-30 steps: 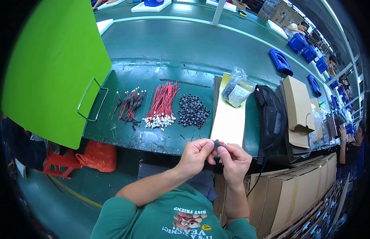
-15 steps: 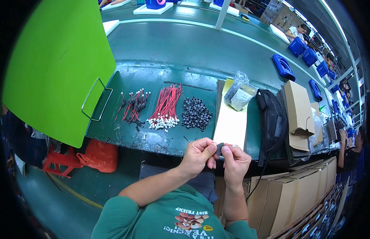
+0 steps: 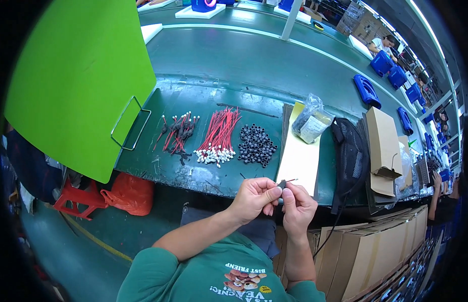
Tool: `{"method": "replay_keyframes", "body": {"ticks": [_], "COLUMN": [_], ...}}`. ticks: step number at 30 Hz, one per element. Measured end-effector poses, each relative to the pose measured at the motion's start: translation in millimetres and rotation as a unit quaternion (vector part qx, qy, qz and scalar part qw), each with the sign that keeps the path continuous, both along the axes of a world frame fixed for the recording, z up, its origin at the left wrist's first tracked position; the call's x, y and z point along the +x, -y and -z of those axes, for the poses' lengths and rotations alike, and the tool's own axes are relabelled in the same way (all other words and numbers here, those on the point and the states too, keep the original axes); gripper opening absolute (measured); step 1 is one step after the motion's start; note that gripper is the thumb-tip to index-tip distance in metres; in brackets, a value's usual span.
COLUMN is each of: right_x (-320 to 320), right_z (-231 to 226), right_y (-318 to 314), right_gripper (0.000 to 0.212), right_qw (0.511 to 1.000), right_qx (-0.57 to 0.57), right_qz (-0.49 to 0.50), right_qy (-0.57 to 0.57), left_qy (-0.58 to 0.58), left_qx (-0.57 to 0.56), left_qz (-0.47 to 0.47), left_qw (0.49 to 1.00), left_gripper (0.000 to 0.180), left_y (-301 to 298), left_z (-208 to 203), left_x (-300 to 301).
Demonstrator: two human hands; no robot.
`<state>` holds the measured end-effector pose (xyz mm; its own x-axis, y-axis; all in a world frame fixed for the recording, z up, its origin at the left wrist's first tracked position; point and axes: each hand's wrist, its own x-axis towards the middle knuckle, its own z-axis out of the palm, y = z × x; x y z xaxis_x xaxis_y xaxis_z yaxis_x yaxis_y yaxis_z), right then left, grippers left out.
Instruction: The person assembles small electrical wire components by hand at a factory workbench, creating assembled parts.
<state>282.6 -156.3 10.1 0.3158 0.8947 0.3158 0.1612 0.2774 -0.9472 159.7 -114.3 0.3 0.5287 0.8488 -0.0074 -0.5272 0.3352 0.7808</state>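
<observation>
My left hand (image 3: 255, 199) and my right hand (image 3: 297, 205) meet just in front of the green table's near edge (image 3: 193, 177). Between their fingertips they pinch a small black ring on a thin red wire (image 3: 286, 182), whose end sticks out to the right. On the table ahead lie a bundle of red wires with white plugs (image 3: 220, 136), a heap of small black rings (image 3: 256, 145), and a smaller pile of red wires fitted with black rings (image 3: 178, 132).
A large green board (image 3: 78, 75) with a wire handle stands at the left. A yellow sheet (image 3: 300, 156), a clear plastic bag (image 3: 309, 120), a black mesh bag (image 3: 349, 161) and cardboard boxes (image 3: 382, 146) lie to the right. Blue bins (image 3: 366, 90) sit along the conveyor. Other people work at far right.
My hands stay together at the table edge. The camera view has tilted slightly, and the red wire end now shows past my fingertips.
</observation>
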Motion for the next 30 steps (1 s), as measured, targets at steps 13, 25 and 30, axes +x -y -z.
{"method": "replay_keyframes", "body": {"ticks": [13, 25, 30], "right_x": [9.5, -28.6, -60.1], "right_z": [3.4, 24.2, 0.1], "right_y": [-16.0, -28.6, -41.7], "right_gripper": [0.019, 0.016, 0.010], "right_qw": [0.966, 0.806, 0.882], "right_qx": [-0.040, -0.139, -0.163], "right_qz": [-0.203, -0.407, -0.318], "right_qy": [-0.157, -0.407, -0.308], "left_qy": [-0.076, -0.060, -0.134], "left_qx": [0.043, 0.010, -0.001], "left_qz": [0.067, 0.218, 0.026], "left_qw": [0.994, 0.974, 0.991], "left_gripper": [0.024, 0.019, 0.016], "left_y": [0.4, -4.3, -14.7], "left_z": [-10.6, -3.2, -12.1], "left_x": [-19.4, -72.4, -111.4]}}
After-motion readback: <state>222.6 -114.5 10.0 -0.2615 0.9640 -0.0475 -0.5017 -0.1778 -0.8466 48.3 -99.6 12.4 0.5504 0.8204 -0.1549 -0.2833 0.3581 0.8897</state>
